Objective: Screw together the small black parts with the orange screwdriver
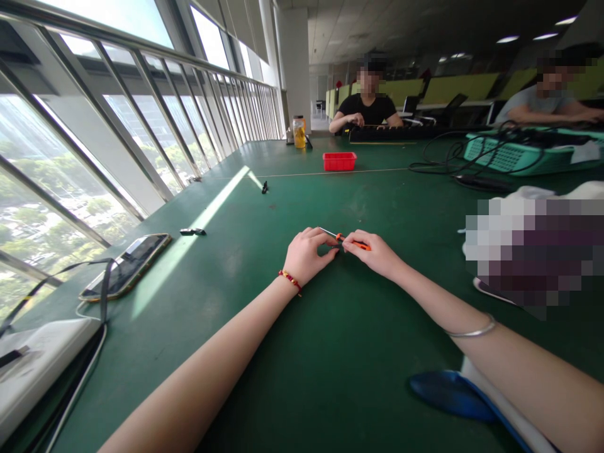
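In the middle of the green table (255, 302), my right hand (377, 255) grips a screwdriver with an orange-and-black handle (362, 245). Its thin metal shaft (327, 233) points left, across the fingers of my left hand (306, 255). My left hand is closed, thumb and fingertips drawn together near the screwdriver. A small dark piece shows at those fingertips, mostly hidden, and its kind is too small to make out. Both hands rest close together, low over the tabletop.
Small black parts (193, 232) lie left, near a phone (126, 267) with cables. A red bin (340, 162) and a jar (299, 132) stand at the back. A teal basket (500, 154) with cables is at the right. Two people sit beyond. Metal railing (155, 88) borders the left.
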The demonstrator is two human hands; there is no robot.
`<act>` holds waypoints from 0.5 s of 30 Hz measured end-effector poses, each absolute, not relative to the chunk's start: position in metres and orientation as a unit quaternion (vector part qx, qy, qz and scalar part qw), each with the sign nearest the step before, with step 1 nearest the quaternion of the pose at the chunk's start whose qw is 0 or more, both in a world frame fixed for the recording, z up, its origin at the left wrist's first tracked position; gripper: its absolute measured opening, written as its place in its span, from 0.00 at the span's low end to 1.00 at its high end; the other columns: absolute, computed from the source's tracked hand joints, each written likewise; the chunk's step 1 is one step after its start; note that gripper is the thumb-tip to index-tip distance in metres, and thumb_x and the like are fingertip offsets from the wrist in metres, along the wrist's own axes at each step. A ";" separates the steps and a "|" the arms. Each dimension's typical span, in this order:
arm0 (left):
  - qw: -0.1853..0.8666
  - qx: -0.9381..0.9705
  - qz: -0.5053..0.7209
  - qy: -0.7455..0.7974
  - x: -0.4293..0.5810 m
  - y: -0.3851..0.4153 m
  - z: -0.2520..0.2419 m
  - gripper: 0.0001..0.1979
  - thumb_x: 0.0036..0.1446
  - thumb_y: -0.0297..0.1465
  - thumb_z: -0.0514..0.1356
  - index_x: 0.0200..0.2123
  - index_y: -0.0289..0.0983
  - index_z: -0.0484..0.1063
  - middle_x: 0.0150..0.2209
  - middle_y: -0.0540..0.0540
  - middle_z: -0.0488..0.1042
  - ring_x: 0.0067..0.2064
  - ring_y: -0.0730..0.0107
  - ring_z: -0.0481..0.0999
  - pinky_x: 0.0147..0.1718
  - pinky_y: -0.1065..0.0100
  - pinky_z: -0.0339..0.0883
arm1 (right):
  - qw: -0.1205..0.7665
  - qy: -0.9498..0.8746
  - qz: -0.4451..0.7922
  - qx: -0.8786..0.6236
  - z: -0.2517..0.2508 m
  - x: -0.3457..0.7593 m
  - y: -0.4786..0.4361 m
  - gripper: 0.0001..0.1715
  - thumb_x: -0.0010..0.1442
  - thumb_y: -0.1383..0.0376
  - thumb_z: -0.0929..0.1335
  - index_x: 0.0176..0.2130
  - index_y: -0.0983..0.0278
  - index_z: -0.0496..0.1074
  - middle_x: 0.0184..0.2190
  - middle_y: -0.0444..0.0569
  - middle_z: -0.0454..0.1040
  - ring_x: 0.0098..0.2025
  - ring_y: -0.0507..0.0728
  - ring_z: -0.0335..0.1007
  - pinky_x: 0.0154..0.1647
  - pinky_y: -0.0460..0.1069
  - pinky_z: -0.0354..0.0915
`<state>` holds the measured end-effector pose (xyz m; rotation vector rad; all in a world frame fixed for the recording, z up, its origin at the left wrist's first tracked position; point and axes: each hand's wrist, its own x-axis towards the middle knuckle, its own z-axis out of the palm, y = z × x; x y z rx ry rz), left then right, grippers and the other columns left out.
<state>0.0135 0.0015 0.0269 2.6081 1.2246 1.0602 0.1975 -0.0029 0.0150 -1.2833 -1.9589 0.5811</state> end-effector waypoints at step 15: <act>0.078 0.793 0.274 0.538 0.027 -0.026 0.028 0.06 0.49 0.30 0.57 0.29 0.39 0.74 0.37 0.49 0.76 0.40 0.64 0.73 0.41 0.65 0.67 | 0.405 -0.714 0.249 -0.514 0.018 0.202 -0.001 0.15 0.57 0.58 0.60 0.29 0.63 0.70 0.25 0.44 0.65 0.25 0.50 0.58 0.26 0.46 0.54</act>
